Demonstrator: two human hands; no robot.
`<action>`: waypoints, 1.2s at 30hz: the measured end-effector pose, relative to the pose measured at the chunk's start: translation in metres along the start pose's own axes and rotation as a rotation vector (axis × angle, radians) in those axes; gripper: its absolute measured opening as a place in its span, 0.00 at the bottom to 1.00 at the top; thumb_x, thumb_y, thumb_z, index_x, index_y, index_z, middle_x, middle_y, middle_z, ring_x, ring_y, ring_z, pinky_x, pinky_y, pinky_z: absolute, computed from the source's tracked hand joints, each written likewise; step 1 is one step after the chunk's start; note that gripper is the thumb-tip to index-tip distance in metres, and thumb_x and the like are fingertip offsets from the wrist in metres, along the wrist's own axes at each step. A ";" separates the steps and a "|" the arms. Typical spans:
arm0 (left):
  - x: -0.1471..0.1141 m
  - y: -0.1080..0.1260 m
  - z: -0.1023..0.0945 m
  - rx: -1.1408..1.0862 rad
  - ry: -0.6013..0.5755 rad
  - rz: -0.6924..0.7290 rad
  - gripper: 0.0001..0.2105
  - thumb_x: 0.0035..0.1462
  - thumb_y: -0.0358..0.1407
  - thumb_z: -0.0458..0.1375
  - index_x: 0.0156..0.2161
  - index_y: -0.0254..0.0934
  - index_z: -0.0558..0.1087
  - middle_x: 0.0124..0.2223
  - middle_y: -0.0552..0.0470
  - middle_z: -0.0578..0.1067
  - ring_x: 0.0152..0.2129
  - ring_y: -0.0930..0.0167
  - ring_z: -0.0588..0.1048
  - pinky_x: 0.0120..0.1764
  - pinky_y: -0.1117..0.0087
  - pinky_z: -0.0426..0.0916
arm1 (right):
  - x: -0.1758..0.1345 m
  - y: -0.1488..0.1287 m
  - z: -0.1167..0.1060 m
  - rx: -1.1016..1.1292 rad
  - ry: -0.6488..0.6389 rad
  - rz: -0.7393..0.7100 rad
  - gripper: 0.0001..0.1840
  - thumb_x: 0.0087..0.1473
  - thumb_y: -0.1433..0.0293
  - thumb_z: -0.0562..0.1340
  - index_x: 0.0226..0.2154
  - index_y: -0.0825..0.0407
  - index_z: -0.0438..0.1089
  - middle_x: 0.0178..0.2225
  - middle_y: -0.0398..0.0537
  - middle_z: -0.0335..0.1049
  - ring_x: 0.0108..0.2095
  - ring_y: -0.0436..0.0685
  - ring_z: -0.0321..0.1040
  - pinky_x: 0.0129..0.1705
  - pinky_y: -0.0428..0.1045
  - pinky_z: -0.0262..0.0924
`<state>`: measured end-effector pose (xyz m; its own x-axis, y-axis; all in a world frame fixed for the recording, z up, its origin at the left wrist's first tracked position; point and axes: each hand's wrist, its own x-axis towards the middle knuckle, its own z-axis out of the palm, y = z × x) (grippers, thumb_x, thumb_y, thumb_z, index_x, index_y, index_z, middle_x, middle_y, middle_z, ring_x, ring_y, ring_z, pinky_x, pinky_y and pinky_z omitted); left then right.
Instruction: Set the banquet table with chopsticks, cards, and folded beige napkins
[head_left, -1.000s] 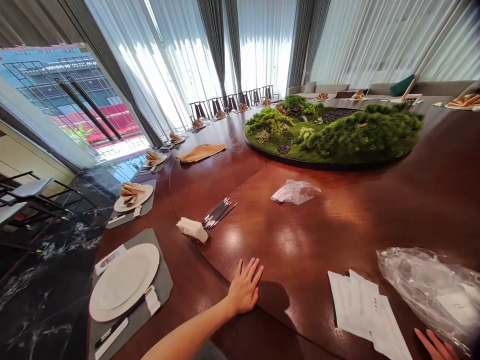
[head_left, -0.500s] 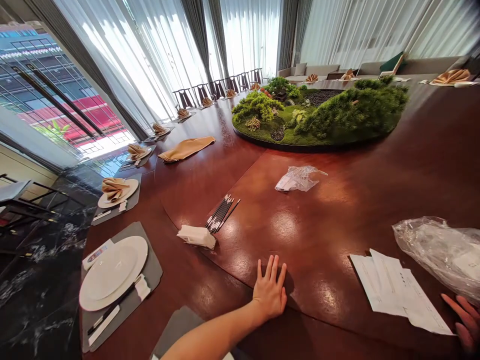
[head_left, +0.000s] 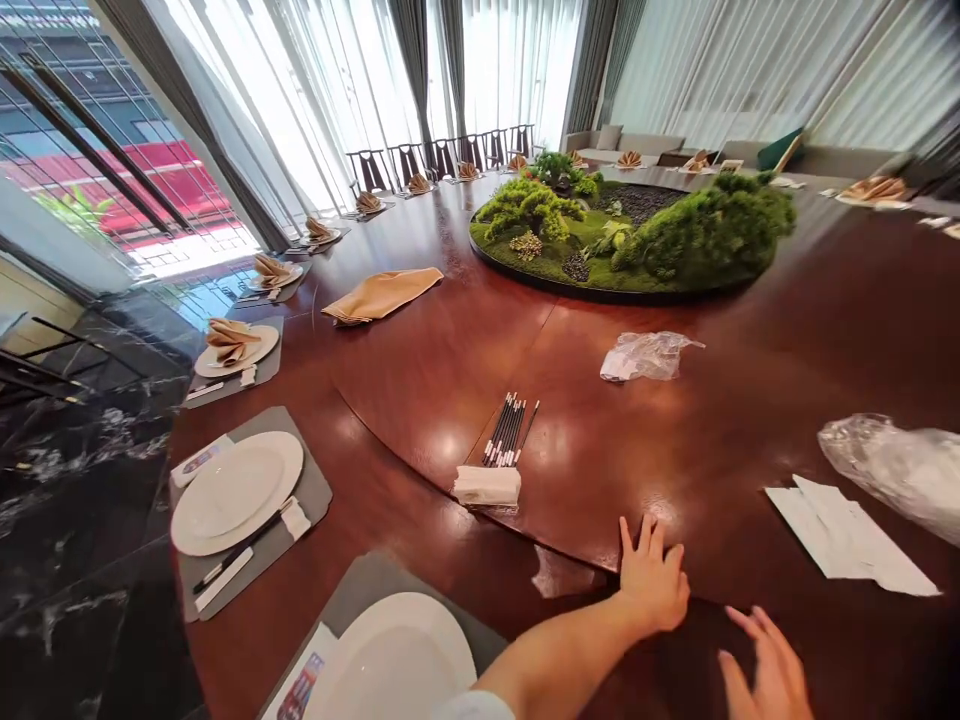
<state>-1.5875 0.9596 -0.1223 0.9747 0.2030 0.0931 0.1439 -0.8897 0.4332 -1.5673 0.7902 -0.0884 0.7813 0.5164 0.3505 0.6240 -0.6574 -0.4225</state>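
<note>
My left hand [head_left: 652, 575] lies with fingers spread on the edge of the wooden turntable [head_left: 570, 400] and holds nothing. To its right, my right hand [head_left: 769, 665] is low in the picture, fingers apart and grasping nothing; whether it touches the table I cannot tell. On the turntable, a bundle of dark chopsticks with pale ends [head_left: 508, 432] lies behind a stack of white paper sleeves [head_left: 487, 486]. White paper sheets [head_left: 851, 535] rest beyond my right hand, with a clear plastic bag [head_left: 892, 465] behind them. A smaller crumpled plastic wrapper [head_left: 649, 356] sits farther back.
A moss and miniature tree centrepiece [head_left: 630, 240] stands mid-table. A folded tan cloth [head_left: 384, 296] lies left of it. Place settings with white plates [head_left: 236, 490] on grey mats line the rim; the nearest plate [head_left: 397, 650] is beside my left forearm. Chairs [head_left: 442, 155] stand by the curtains.
The turntable has turned to the right, carrying chopsticks, sleeves, wrapper and papers along. My left hand moved right with it. My right hand came in from the right edge toward the left hand.
</note>
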 end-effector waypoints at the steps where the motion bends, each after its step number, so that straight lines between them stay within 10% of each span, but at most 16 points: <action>1: -0.008 0.005 -0.009 -0.058 -0.057 0.091 0.27 0.63 0.40 0.39 0.67 0.43 0.49 0.67 0.50 0.53 0.64 0.67 0.52 0.61 0.57 0.56 | -0.006 -0.016 0.005 0.021 -0.006 -0.027 0.28 0.57 0.60 0.51 0.58 0.53 0.60 0.59 0.62 0.55 0.58 0.73 0.57 0.54 0.67 0.57; 6: -0.115 -0.051 -0.092 -0.470 -0.300 0.323 0.25 0.62 0.38 0.42 0.64 0.60 0.52 0.55 0.65 0.73 0.46 0.78 0.75 0.48 0.79 0.68 | -0.036 -0.087 0.024 0.087 0.074 -0.128 0.34 0.56 0.65 0.53 0.64 0.50 0.48 0.64 0.61 0.43 0.64 0.79 0.43 0.59 0.73 0.48; 10: -0.209 -0.169 -0.185 -0.579 -0.141 -0.183 0.19 0.61 0.41 0.44 0.52 0.53 0.71 0.42 0.56 0.80 0.36 0.73 0.78 0.39 0.71 0.72 | -0.062 -0.145 0.065 0.218 -0.017 -0.261 0.35 0.56 0.70 0.53 0.64 0.43 0.46 0.64 0.57 0.45 0.64 0.77 0.45 0.59 0.73 0.50; 14: -0.248 -0.305 -0.271 -0.305 0.193 -0.584 0.15 0.59 0.39 0.47 0.41 0.41 0.74 0.37 0.53 0.80 0.35 0.68 0.77 0.40 0.66 0.71 | -0.073 -0.215 0.123 0.328 -0.207 -0.239 0.29 0.57 0.72 0.51 0.61 0.42 0.52 0.68 0.50 0.33 0.64 0.72 0.47 0.60 0.67 0.56; 22: -0.174 -0.485 -0.352 0.190 0.252 -0.669 0.17 0.61 0.36 0.44 0.47 0.33 0.71 0.51 0.43 0.73 0.47 0.63 0.70 0.52 0.63 0.62 | -0.016 -0.283 0.209 0.173 -0.218 -0.152 0.25 0.58 0.70 0.52 0.58 0.51 0.55 0.68 0.55 0.34 0.65 0.67 0.43 0.64 0.64 0.47; 29: -0.081 -0.542 -0.359 0.306 0.110 -0.545 0.16 0.61 0.34 0.43 0.47 0.32 0.70 0.51 0.38 0.71 0.50 0.59 0.65 0.51 0.60 0.60 | 0.032 -0.266 0.248 -0.089 -0.150 -0.048 0.25 0.62 0.62 0.49 0.59 0.52 0.57 0.66 0.57 0.45 0.66 0.66 0.44 0.64 0.68 0.36; 36: -0.044 -0.572 -0.352 0.348 -0.074 -0.488 0.12 0.58 0.34 0.47 0.37 0.32 0.73 0.44 0.37 0.73 0.44 0.58 0.69 0.47 0.61 0.62 | 0.028 -0.221 0.224 -0.263 -0.115 -0.113 0.26 0.58 0.65 0.51 0.59 0.45 0.58 0.65 0.49 0.49 0.65 0.64 0.47 0.63 0.65 0.40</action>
<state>-1.7729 1.6038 -0.0592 0.7896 0.6036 -0.1107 0.6128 -0.7851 0.0898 -1.6805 1.0725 -0.1725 0.7131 0.6429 0.2797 0.6939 -0.7043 -0.1501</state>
